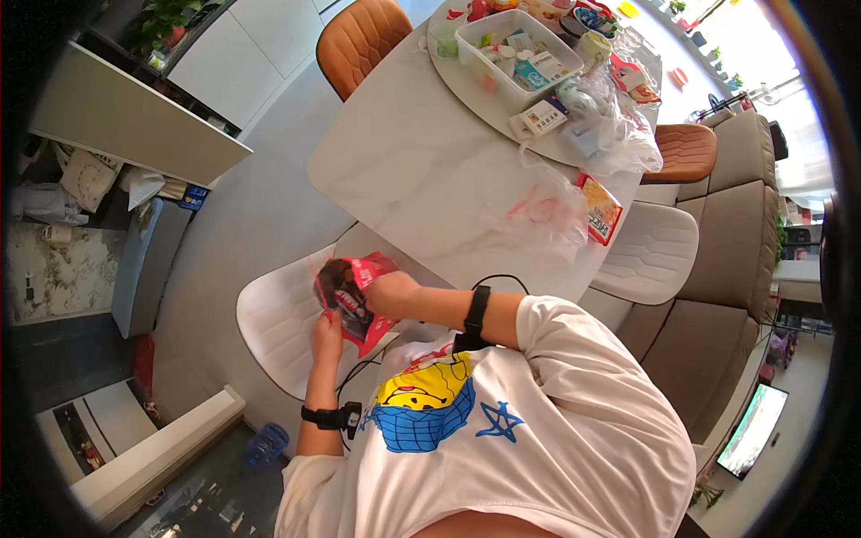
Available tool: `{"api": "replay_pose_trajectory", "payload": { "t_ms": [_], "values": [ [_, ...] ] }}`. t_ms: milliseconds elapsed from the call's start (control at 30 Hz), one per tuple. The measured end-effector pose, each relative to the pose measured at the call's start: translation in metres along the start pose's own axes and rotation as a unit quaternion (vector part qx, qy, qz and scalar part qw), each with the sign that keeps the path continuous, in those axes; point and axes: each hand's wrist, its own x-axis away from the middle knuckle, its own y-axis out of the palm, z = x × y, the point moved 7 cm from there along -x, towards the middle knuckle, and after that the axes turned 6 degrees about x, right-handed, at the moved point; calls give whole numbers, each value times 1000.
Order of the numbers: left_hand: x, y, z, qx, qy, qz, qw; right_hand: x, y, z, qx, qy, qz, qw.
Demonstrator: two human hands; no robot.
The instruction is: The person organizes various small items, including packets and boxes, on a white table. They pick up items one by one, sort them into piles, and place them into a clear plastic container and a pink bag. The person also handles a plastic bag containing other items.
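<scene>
A red plastic bag (375,269) with its mouth spread wide is held between my two hands, over a white chair (272,316). Dark wrapped packets (350,304) show inside it. My left hand (327,336) pinches the bag's lower left edge. My right hand (392,294) is at the bag's right side, its fingers hidden by the bag and the hand itself, so its grip cannot be made out. On the marble-patterned table (403,155) lie a crumpled clear plastic bag (548,212) and a red and orange food packet (600,210).
A round raised board (464,94) on the table carries a clear plastic bin (514,91) of boxes and bottles, a white box (539,119) and clear plastic bags (625,141). Orange chairs (360,40) and another white chair (649,252) flank the table. A brown sofa (723,249) stands at the right.
</scene>
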Motion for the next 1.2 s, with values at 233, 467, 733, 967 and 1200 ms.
{"api": "replay_pose_trajectory", "payload": {
  "t_ms": [233,467,733,967,1200],
  "values": [
    [9,-15,-78,168,-205,16,964,-39,38,-39,55,-103,-5,993],
    [8,-2,-105,4,-106,41,993,-35,100,10,-82,-156,-112,978],
    [5,-19,-80,65,-63,156,984,61,50,127,-233,27,113,966],
    [6,-2,-23,-138,13,14,990,126,44,170,-302,152,167,926],
    [-19,-4,-16,-139,108,-35,984,147,37,179,-294,157,210,919]
  ]
}}
